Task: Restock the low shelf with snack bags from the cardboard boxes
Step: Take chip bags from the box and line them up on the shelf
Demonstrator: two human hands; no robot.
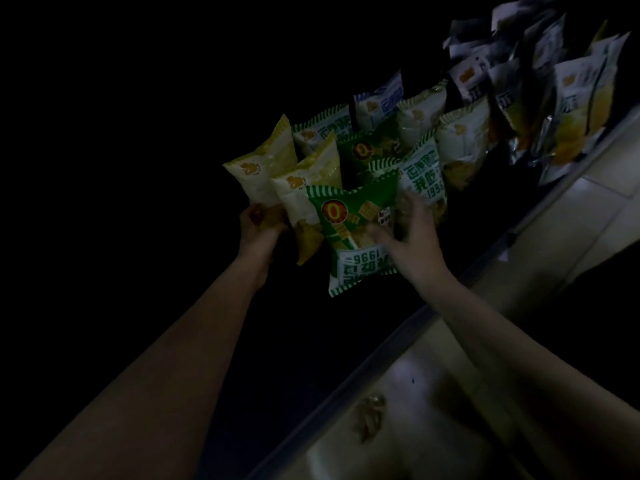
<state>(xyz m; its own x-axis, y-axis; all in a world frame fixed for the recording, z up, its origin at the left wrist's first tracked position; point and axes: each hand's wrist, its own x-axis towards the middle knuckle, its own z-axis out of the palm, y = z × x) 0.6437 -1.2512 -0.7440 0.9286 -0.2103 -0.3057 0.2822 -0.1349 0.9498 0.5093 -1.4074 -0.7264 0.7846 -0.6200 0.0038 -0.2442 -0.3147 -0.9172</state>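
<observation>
While the left hand (pixel 258 225) gripped two yellow bags (pixel 277 181) and the right (pixel 412 230) pinched a green bag (pixel 353 230) at the dark shelf, packed neighbours could've toppled

Green-and-white striped snack bag (pixel 353 230), red-yellow emblem; pale yellow bags (pixel 263 168) beside
</observation>
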